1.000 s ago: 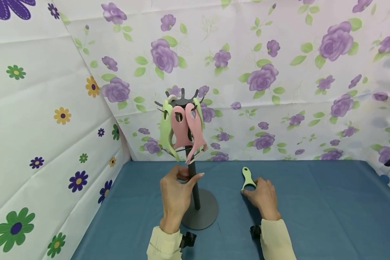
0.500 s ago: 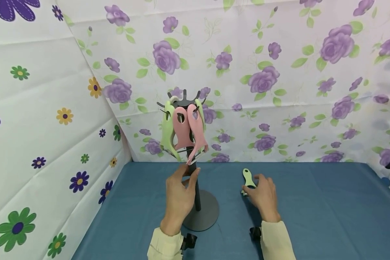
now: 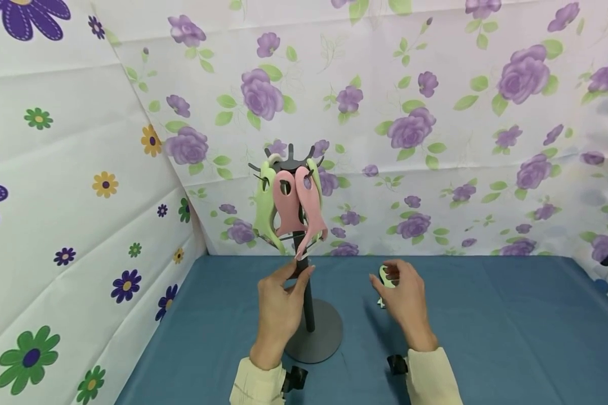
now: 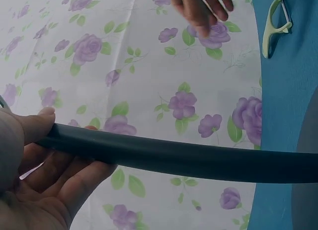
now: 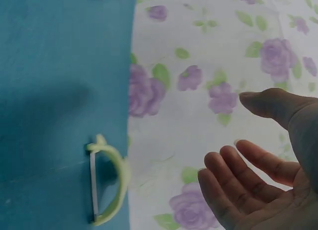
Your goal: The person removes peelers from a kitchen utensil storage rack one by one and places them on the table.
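My left hand (image 3: 280, 312) holds the dark pole (image 3: 309, 309) of an upright hook stand, thumb and fingers round it just below the hanging tools. In the left wrist view the fingers (image 4: 82, 183) curl under the pole. Two pink peelers (image 3: 286, 203) and several green peelers (image 3: 264, 209) hang from the hooks. On the table lies one light green peeler (image 5: 119, 188), partly hidden in the head view behind my right hand (image 3: 406, 301). That hand hovers over it, thumb and fingers apart, holding nothing; the right wrist view shows a gap between hand and peeler.
The stand's round grey base (image 3: 329, 334) rests on the blue tablecloth (image 3: 501, 332). Several hook arms (image 3: 291, 151) spread from its top. A flowered cloth (image 3: 461, 219) rises behind the table, and another patterned cloth (image 3: 81, 191) stands at the left.
My right hand has let go of the green peeler, opened and lifted off it. The peeler stays on the table. My left hand keeps its hold on the pole.
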Action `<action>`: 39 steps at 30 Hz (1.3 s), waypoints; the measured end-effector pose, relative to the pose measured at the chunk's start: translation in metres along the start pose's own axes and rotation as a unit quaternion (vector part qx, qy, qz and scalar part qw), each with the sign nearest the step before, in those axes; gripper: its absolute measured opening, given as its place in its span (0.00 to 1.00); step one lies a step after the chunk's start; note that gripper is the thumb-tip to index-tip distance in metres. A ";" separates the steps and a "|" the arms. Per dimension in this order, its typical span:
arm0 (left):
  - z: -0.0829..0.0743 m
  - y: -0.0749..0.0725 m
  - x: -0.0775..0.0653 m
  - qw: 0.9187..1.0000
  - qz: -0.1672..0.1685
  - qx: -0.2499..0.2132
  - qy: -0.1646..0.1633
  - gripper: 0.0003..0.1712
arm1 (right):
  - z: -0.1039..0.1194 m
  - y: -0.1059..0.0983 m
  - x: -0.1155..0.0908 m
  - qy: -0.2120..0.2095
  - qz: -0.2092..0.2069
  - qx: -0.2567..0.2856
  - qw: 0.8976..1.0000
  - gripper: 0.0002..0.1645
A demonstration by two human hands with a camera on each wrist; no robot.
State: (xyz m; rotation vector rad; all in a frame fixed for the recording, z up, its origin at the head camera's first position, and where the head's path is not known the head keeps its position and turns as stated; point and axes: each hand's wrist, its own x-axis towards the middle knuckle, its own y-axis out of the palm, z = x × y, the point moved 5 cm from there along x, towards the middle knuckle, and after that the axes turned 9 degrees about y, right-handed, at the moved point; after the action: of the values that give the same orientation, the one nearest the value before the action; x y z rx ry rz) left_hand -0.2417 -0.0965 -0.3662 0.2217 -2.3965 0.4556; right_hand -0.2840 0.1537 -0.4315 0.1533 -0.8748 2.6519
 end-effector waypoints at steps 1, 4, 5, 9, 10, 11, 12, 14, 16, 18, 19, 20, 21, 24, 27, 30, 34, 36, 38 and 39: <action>0.000 0.000 0.000 1.000 -0.001 0.000 0.000 0.13 | 0.002 -0.001 -0.001 -0.002 -0.001 0.010 1.000 0.25; 0.001 -0.001 -0.002 1.000 -0.003 -0.002 -0.005 0.13 | 0.009 -0.006 -0.003 -0.005 -0.002 0.034 0.999 0.24; 0.001 -0.001 -0.002 1.000 -0.003 -0.003 -0.006 0.13 | 0.011 -0.007 -0.003 -0.006 -0.002 0.043 0.999 0.24; 0.002 -0.001 -0.001 1.000 -0.004 -0.001 -0.006 0.14 | 0.021 -0.013 -0.005 -0.021 -0.011 0.072 0.997 0.23; 0.002 -0.001 -0.001 1.000 -0.005 0.000 -0.004 0.14 | 0.024 -0.014 -0.005 -0.024 -0.014 0.077 0.997 0.23; 0.002 -0.001 -0.001 1.000 -0.004 -0.002 -0.004 0.14 | 0.026 -0.015 -0.006 -0.028 -0.018 0.080 0.996 0.23; 0.002 -0.001 -0.001 1.000 -0.005 -0.004 -0.005 0.14 | 0.029 -0.016 -0.007 -0.032 -0.021 0.084 0.996 0.22; 0.002 -0.001 -0.002 1.000 -0.005 -0.006 -0.006 0.13 | 0.034 -0.018 -0.008 -0.039 -0.026 0.091 0.995 0.22; 0.002 -0.001 -0.002 1.000 -0.005 -0.007 -0.007 0.13 | 0.038 -0.020 -0.009 -0.045 -0.029 0.095 0.994 0.23; 0.001 -0.001 -0.002 1.000 -0.005 -0.007 -0.008 0.12 | 0.043 -0.022 -0.010 -0.052 -0.032 0.099 0.993 0.23; 0.001 -0.001 -0.002 1.000 -0.005 -0.006 -0.008 0.12 | 0.045 -0.023 -0.011 -0.056 -0.033 0.102 0.993 0.23; 0.001 -0.001 -0.002 1.000 -0.005 -0.006 -0.008 0.12 | 0.047 -0.024 -0.011 -0.060 -0.034 0.106 0.992 0.23; 0.002 -0.001 -0.002 1.000 -0.004 -0.007 -0.009 0.12 | 0.049 -0.025 -0.012 -0.064 -0.036 0.108 0.991 0.23; 0.002 0.000 -0.001 1.000 -0.004 -0.007 -0.010 0.12 | 0.054 -0.027 -0.013 -0.077 -0.036 0.116 0.990 0.23; 0.002 0.000 0.000 1.000 -0.005 -0.009 -0.012 0.12 | 0.058 -0.028 -0.013 -0.085 -0.033 0.123 0.988 0.23; 0.002 0.000 0.000 1.000 -0.005 -0.011 -0.011 0.11 | 0.062 -0.028 -0.014 -0.089 -0.029 0.128 0.987 0.23; 0.002 0.000 0.000 1.000 -0.002 -0.014 -0.014 0.10 | 0.069 -0.029 -0.016 -0.107 -0.030 0.138 0.984 0.23; 0.002 0.001 0.000 1.000 -0.002 -0.015 -0.014 0.10 | 0.073 -0.030 -0.017 -0.121 -0.028 0.146 0.981 0.23; 0.002 0.001 0.000 1.000 0.000 -0.016 -0.014 0.10 | 0.078 -0.031 -0.018 -0.134 -0.027 0.153 0.979 0.23; 0.002 0.001 0.000 1.000 0.001 -0.017 -0.014 0.10 | 0.081 -0.032 -0.019 -0.140 -0.026 0.157 0.977 0.24</action>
State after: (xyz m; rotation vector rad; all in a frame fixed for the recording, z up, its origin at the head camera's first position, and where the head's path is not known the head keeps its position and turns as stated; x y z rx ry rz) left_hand -0.2428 -0.0962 -0.3678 0.2114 -2.4310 0.4158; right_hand -0.2554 0.1241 -0.3525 0.6303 -0.5121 2.7412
